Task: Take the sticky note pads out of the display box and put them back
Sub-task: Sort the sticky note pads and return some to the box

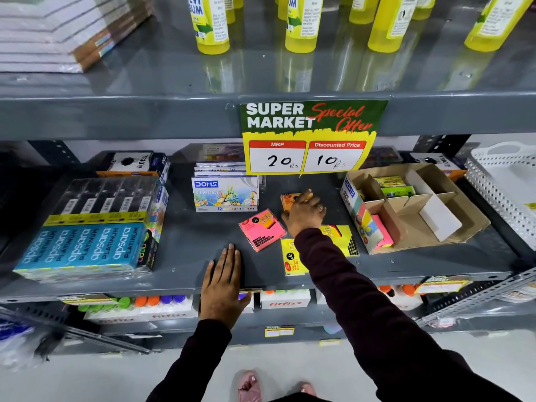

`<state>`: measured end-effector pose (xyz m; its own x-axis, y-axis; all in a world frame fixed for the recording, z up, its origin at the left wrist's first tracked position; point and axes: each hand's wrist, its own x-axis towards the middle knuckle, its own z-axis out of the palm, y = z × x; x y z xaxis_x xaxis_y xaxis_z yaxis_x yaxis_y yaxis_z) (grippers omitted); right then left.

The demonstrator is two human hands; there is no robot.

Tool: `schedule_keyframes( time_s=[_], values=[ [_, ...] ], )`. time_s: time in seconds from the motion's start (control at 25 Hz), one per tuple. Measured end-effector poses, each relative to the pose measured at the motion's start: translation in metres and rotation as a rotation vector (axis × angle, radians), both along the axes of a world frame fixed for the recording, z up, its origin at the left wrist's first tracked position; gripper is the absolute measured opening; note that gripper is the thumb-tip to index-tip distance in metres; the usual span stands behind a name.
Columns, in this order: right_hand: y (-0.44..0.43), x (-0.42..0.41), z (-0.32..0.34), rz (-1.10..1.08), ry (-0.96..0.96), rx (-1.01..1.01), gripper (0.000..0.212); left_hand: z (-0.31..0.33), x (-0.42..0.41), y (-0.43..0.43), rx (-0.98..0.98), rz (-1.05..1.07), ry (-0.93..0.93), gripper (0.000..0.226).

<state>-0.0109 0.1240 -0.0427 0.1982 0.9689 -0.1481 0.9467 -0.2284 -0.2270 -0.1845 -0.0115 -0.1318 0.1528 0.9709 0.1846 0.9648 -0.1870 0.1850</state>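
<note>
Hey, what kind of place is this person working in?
Most likely the stationery aisle of a supermarket. A shelf-edge price sign reads "Super Market Special Offer" with MRP and discounted price, and the grey metal shelf holds retail stock: Apsara pencil packs, a Doms oil pastels box and yellow glue bottles.

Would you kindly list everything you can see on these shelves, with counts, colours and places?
Pads: four loose on middle shelf; one pink, one orange, two yellow.
Display box: one, brown cardboard, right of pads; pink, yellow and green pads still inside.
Pastels box: one, white, behind pink pad.
Pencil packs: one wrapped bundle, blue and black, left.
Gum bottles: several, yellow, top shelf.
Notebooks: one stack, top left.
Price sign: one, green and yellow, on shelf edge.
Basket: one, white, far right.
Left hand: flat on shelf edge.
Right hand: on orange pad.
</note>
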Motion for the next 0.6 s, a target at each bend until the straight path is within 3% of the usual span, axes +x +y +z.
schedule_keyframes(
  time_s=[0.28, 0.6],
  values=[
    [-0.048, 0.058, 0.0, -0.153, -0.021, -0.062, 0.086, -0.002, 0.001, 0.0, 0.001, 0.001, 0.076, 0.11],
    [-0.058, 0.075, 0.004, -0.166, 0.016, -0.095, 0.077, -0.002, 0.0, 0.0, -0.03, 0.001, 0.083, 0.113]
  ],
)
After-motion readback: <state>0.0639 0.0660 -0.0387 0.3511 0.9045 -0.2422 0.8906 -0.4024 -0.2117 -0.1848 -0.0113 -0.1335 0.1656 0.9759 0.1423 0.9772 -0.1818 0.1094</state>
